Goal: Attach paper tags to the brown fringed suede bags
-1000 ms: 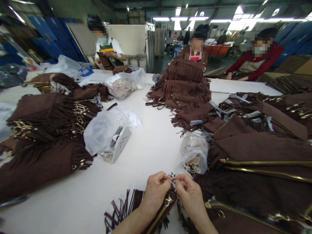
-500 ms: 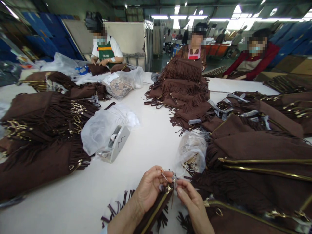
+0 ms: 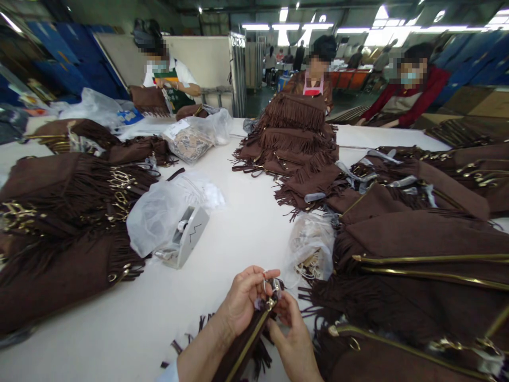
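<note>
A dark brown fringed bag [image 3: 245,350] with a gold zip slants up from the bottom edge, its metal clasp [image 3: 271,303] near the far end. My left hand [image 3: 238,303] is closed beside that end, thumb and forefinger pinching a thin pale string [image 3: 264,285]. Clear plastic wrapping [image 3: 275,286] shows around the hardware by the fingertips. On the other side, my right hand [image 3: 293,331] has its fingers curled round the zip end of the bag, partly hidden behind it. Fringe hangs out on both sides of the bag.
Piles of brown fringed bags lie at left [image 3: 59,270], right [image 3: 417,239] and centre back [image 3: 298,138]. A plastic bag of stringed tags [image 3: 312,249] sits just beyond my hands. A grey tape dispenser [image 3: 186,239] stands left. Several people work across the table.
My right hand has moved in from the right and lower, its fingers now curled round the bag's end. Across the table, the person at left has lifted a brown bag.
</note>
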The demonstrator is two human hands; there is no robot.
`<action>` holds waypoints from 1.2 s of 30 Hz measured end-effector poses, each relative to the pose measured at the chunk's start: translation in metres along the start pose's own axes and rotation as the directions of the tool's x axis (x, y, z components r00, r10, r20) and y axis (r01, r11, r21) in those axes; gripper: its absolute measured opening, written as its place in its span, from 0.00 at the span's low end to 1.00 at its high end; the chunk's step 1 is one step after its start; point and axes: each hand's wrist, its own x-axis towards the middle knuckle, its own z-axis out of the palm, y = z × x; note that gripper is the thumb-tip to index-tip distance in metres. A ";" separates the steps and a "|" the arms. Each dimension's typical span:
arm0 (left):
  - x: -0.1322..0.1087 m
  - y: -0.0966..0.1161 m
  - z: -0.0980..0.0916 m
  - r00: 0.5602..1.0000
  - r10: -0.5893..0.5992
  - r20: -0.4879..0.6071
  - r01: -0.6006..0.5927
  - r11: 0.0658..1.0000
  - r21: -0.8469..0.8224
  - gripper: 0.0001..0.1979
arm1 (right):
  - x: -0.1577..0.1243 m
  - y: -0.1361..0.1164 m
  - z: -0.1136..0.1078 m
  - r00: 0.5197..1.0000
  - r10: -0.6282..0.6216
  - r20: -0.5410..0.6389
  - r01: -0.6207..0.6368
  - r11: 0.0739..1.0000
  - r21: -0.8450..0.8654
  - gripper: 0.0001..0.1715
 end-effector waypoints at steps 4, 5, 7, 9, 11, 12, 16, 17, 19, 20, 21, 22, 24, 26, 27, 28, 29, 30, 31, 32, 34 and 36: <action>0.005 0.001 -0.001 1.000 0.010 -0.004 -0.010 0.996 0.092 0.04 | -0.001 0.011 0.007 0.997 -0.057 -0.047 0.051 0.991 -0.125 0.27; 0.006 0.001 -0.001 1.000 0.013 -0.001 -0.013 0.993 0.118 0.04 | -0.002 0.013 0.005 0.995 -0.068 -0.068 0.057 0.986 -0.156 0.26; 0.008 0.001 -0.001 1.000 0.024 0.003 -0.025 0.986 0.166 0.04 | -0.003 0.013 -0.003 0.988 -0.076 -0.131 0.046 0.974 -0.222 0.24; 0.010 0.002 0.000 0.999 0.034 -0.014 -0.031 0.978 0.208 0.04 | -0.004 0.003 -0.017 0.980 -0.070 -0.188 0.020 0.967 -0.256 0.22; 0.011 0.003 0.002 0.999 0.036 -0.021 -0.030 0.973 0.230 0.04 | -0.004 -0.016 -0.035 0.983 -0.023 -0.184 -0.017 0.977 -0.212 0.18; 0.012 0.003 0.003 1.000 0.027 -0.014 -0.023 0.973 0.230 0.05 | -0.002 -0.027 -0.043 0.989 0.028 -0.148 -0.050 0.988 -0.148 0.17; 0.014 0.003 0.006 0.998 -0.044 0.055 0.033 0.982 0.187 0.04 | 0.012 -0.066 -0.057 0.964 0.253 -0.086 -0.222 0.938 0.265 0.19; 0.014 0.003 0.007 0.996 -0.057 0.062 0.045 0.982 0.181 0.05 | 0.016 -0.071 -0.056 0.955 0.278 -0.107 -0.226 0.911 0.345 0.20; 0.014 0.001 0.008 0.997 -0.059 0.059 0.047 0.981 0.187 0.07 | 0.022 -0.073 -0.049 0.949 0.292 -0.118 -0.217 0.876 0.430 0.22; 0.013 0.001 0.008 0.997 -0.055 0.053 0.044 0.979 0.199 0.08 | 0.025 -0.072 -0.045 0.951 0.289 -0.108 -0.213 0.870 0.445 0.22; 0.013 0.000 0.008 0.997 -0.055 0.046 0.044 0.976 0.214 0.09 | 0.026 -0.070 -0.040 0.954 0.282 -0.099 -0.209 0.868 0.451 0.21; 0.012 -0.001 0.008 0.997 -0.058 0.041 0.047 0.972 0.228 0.09 | 0.027 -0.068 -0.036 0.958 0.273 -0.093 -0.203 0.867 0.455 0.21; 0.010 -0.002 0.007 0.997 -0.061 0.045 0.048 0.966 0.254 0.10 | 0.027 -0.063 -0.028 0.959 0.263 -0.108 -0.187 0.869 0.458 0.22; 0.008 -0.002 0.005 0.996 -0.057 0.070 0.034 0.957 0.287 0.12 | 0.027 -0.061 -0.024 0.958 0.257 -0.131 -0.173 0.876 0.450 0.22; 0.008 -0.002 0.005 0.994 -0.057 0.088 0.028 0.951 0.307 0.13 | 0.027 -0.061 -0.022 0.958 0.251 -0.139 -0.167 0.881 0.443 0.22; 0.007 -0.003 0.005 0.992 -0.059 0.109 0.020 0.944 0.328 0.13 | 0.027 -0.061 -0.021 0.959 0.243 -0.143 -0.160 0.886 0.435 0.21; 0.006 -0.003 0.004 0.989 -0.064 0.130 0.015 0.937 0.348 0.14 | 0.027 -0.062 -0.021 0.961 0.233 -0.148 -0.150 0.892 0.427 0.21; 0.006 -0.004 0.004 0.987 -0.069 0.146 0.010 0.930 0.368 0.15 | 0.028 -0.064 -0.020 0.963 0.223 -0.149 -0.142 0.896 0.420 0.20; 0.005 -0.004 0.004 0.986 -0.066 0.156 0.001 0.922 0.387 0.15 | 0.029 -0.065 -0.020 0.965 0.216 -0.146 -0.139 0.899 0.415 0.19; 0.005 -0.005 0.005 0.986 -0.055 0.160 -0.016 0.913 0.408 0.15 | 0.030 -0.067 -0.020 0.968 0.214 -0.134 -0.143 0.901 0.409 0.19; 0.005 -0.006 0.005 0.989 -0.012 0.149 -0.057 0.890 0.452 0.15 | 0.032 -0.072 -0.022 0.975 0.208 -0.081 -0.160 0.904 0.396 0.19; 0.006 -0.007 0.006 0.993 0.058 0.105 -0.103 0.868 0.486 0.13 | 0.032 -0.076 -0.024 0.981 0.196 -0.010 -0.175 0.899 0.403 0.20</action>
